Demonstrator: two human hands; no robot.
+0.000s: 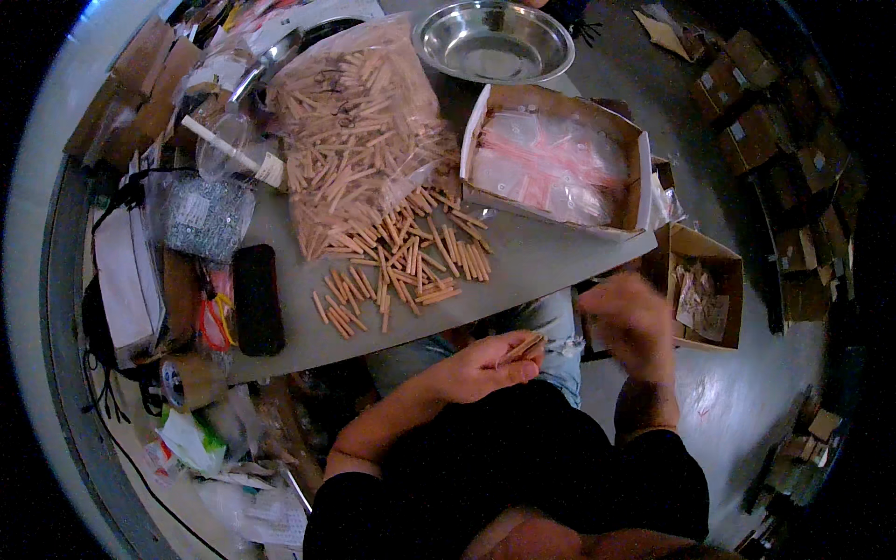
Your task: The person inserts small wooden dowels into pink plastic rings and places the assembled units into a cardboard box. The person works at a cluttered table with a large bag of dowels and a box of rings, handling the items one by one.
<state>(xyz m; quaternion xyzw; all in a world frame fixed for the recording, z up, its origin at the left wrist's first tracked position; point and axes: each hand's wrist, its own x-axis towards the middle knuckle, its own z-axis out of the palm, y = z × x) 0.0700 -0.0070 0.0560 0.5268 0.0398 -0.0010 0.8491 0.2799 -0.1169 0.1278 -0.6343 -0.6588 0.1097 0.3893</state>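
My left hand is closed around a few short wooden sticks, held over my lap just off the table's front edge. To its right, my right hand is raised and smeared by motion, so its fingers and anything in them do not show clearly. Many loose wooden sticks lie scattered on the grey table. They lie in front of a large clear plastic bag full of the same sticks. Beside the bag, a white-edged cardboard box holds small clear plastic bags with pink-red strips.
A steel bowl stands at the back. On the left are a black case, scissors, a bag of small metal parts and a tape roll. An open carton sits low at the right, with stacked cartons beyond.
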